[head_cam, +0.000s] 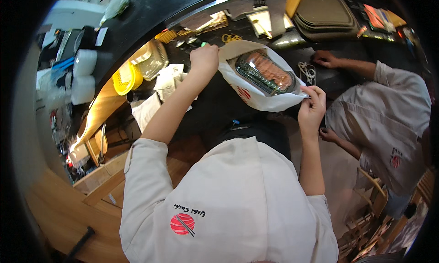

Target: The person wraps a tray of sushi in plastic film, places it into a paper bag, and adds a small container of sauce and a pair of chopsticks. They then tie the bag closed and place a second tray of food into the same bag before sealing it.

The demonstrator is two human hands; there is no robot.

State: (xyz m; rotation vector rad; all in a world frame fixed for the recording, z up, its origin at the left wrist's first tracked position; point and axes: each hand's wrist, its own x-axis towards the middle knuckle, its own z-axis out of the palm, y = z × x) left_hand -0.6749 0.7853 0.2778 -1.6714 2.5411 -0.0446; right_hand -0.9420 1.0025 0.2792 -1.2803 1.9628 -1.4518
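Observation:
A white plastic bag [255,104] with a red print lies spread at its mouth over the dark counter. Inside it I see a dark tray with a clear lid [265,72], holding orange-pink food that looks like salmon sushi. My left hand [204,60] is closed at the bag's left rim; its fingertips are hidden from me. On the opposite side, my right hand [311,105] pinches the rim between thumb and fingers. Just past my left knuckles shows a small green thing, too small to name.
Left of the bag are folded papers [169,78], a yellow basket [125,78] and clear plastic containers [154,62]. Rubber bands [232,38] lie behind it. Brown trays [324,16] are stacked at the back right. A co-worker [380,101] stands close on the right, one hand on the counter.

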